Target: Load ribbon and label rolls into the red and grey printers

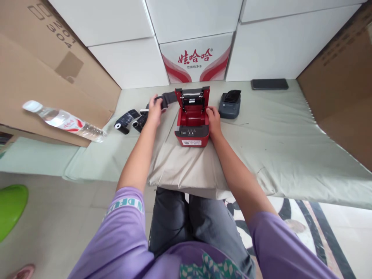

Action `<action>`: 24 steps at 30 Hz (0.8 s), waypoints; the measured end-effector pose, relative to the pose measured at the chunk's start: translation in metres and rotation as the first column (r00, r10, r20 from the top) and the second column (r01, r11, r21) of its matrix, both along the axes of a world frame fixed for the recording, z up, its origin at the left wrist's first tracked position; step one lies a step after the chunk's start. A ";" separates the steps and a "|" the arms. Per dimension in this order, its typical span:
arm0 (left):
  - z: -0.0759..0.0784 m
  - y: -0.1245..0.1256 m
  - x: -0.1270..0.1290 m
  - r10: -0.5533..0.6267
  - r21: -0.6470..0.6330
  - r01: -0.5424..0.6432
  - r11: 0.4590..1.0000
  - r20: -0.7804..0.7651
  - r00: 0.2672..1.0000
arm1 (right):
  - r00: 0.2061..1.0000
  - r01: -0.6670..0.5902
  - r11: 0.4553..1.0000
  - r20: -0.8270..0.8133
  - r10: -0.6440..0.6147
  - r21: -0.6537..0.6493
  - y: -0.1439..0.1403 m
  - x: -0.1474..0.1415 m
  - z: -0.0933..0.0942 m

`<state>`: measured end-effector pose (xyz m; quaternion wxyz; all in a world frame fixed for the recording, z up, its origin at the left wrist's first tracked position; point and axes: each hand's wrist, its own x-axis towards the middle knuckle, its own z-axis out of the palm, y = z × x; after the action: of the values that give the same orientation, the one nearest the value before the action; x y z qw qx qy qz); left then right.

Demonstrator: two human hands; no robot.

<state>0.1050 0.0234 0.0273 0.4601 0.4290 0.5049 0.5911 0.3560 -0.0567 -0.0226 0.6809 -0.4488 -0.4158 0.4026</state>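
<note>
A small red-and-black label printer (192, 133) stands on the cloth-covered surface, its lid (192, 95) raised and the red compartment inside exposed. My right hand (214, 123) grips the printer's right side with bent fingers. To the left of the printer, my left hand (155, 109) is closed on a black roll (164, 101). A dark strip (171, 97) runs from this roll behind the printer's lid. Another black roll (138, 124) lies partly hidden under my left forearm. Further left is a black roll with a white core (122, 128) and a loose printed end.
A dark handheld device (229, 108) with black film on top sits right of the printer. A black phone (269, 84) lies at the back right. A water bottle (68, 122) lies tilted at left by a cardboard box (87, 81). White cartons (197, 62) line the back.
</note>
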 end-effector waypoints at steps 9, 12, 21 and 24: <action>0.003 -0.033 -0.012 0.023 0.025 -0.033 0.999 0.336 0.942 | 1.000 0.011 1.000 0.014 -0.010 -0.017 0.000 0.002 0.000; -0.017 -0.033 -0.012 0.097 0.032 -0.106 0.994 0.218 0.971 | 1.000 -0.002 1.000 0.025 0.002 -0.027 0.001 0.004 -0.001; -0.048 -0.023 -0.036 0.240 0.288 -0.117 0.950 -0.443 0.864 | 0.997 0.016 1.000 0.071 -0.016 0.001 0.006 0.008 -0.007; -0.048 -0.022 -0.036 0.240 0.268 -0.102 0.958 -0.556 0.796 | 0.999 0.014 1.000 0.043 -0.014 -0.013 0.006 0.008 -0.006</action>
<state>0.0690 0.0011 -0.0210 0.1760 0.5908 0.5884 0.5233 0.3642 -0.0510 -0.0282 0.6716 -0.4648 -0.4244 0.3908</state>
